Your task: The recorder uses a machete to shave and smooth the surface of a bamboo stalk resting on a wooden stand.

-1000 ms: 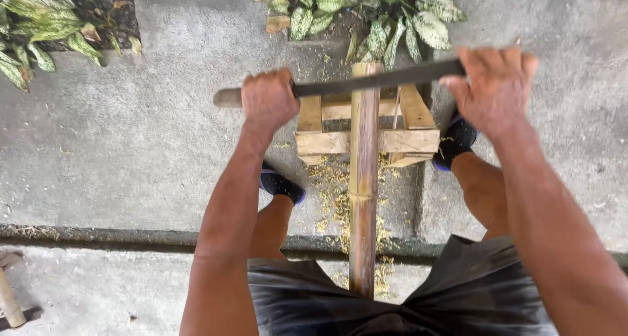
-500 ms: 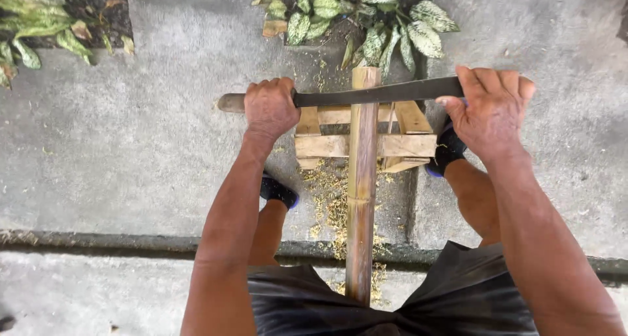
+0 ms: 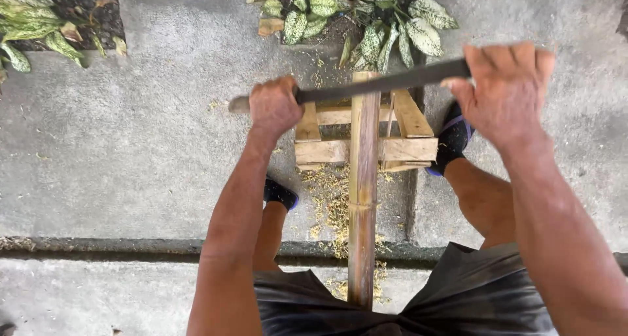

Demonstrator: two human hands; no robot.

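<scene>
A long bamboo pole (image 3: 363,192) runs from between my legs out over a small wooden stand (image 3: 399,146). Across the pole's far end lies a long dark blade (image 3: 386,84), held crosswise. My left hand (image 3: 275,107) is closed around the blade's handle end on the left of the pole. The blade's other end on the right sits under my right hand (image 3: 507,90), fingers bent over it. The blade's right tip is hidden under that hand.
Bamboo shavings (image 3: 330,198) lie on the concrete floor under the pole. Leafy spotted plants (image 3: 366,22) grow beyond the stand, more leaves (image 3: 39,28) at the far left. A dark groove (image 3: 98,244) crosses the floor. My feet in dark shoes (image 3: 451,140) flank the stand.
The blade with both hands has slid back and forth along the pole and now sits at its far end again. The view has shifted slightly.
</scene>
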